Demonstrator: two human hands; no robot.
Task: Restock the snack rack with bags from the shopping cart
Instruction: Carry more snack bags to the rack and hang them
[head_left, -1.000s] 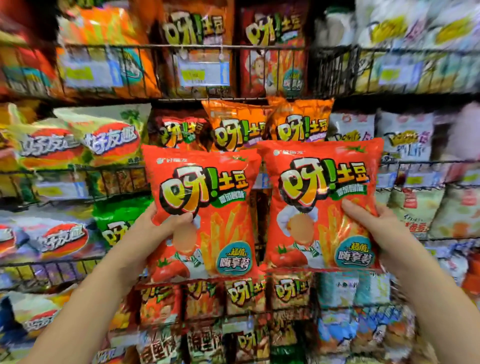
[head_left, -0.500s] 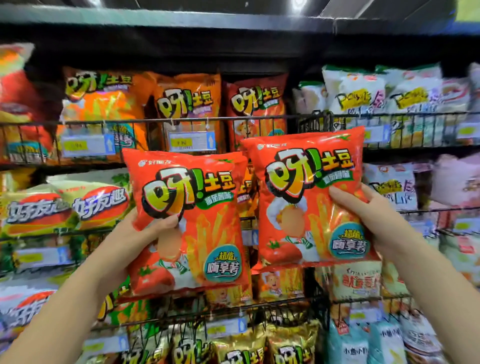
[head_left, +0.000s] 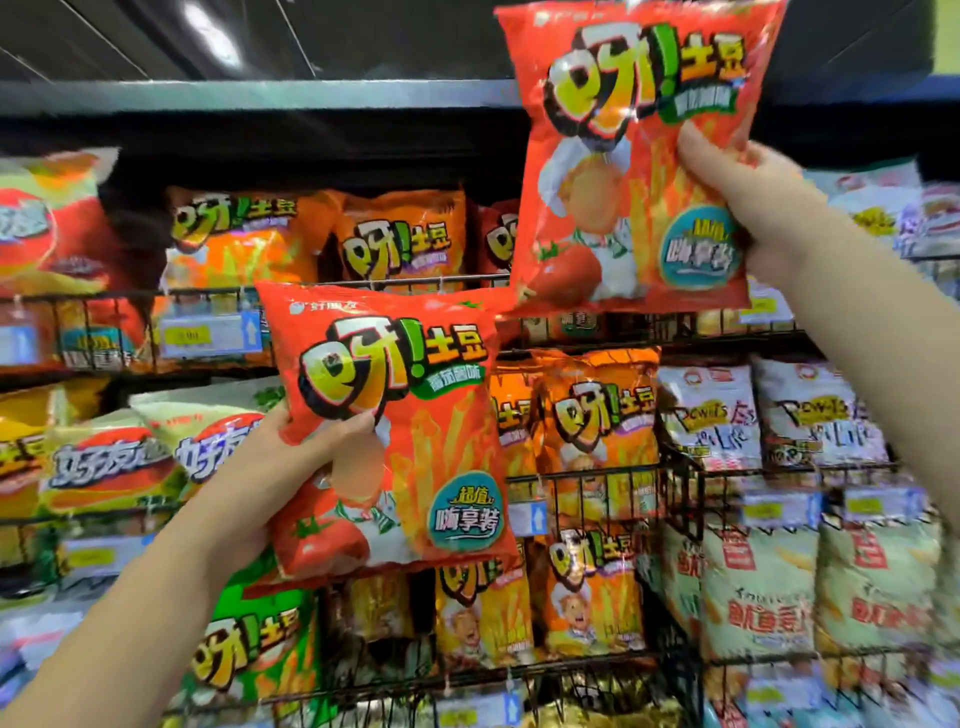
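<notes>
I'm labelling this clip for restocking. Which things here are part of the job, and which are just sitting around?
Job: left hand gripping the lower red bag; right hand gripping the raised red bag; the wire rack.
Just there: orange bags, white bags and price tags already on the rack.

Bright overhead light, glare, motion-blurred edges

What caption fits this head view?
Right hand holds one red chip bag high near the top shelf; left hand holds a matching bag lower, before the stocked wire rack.
</notes>
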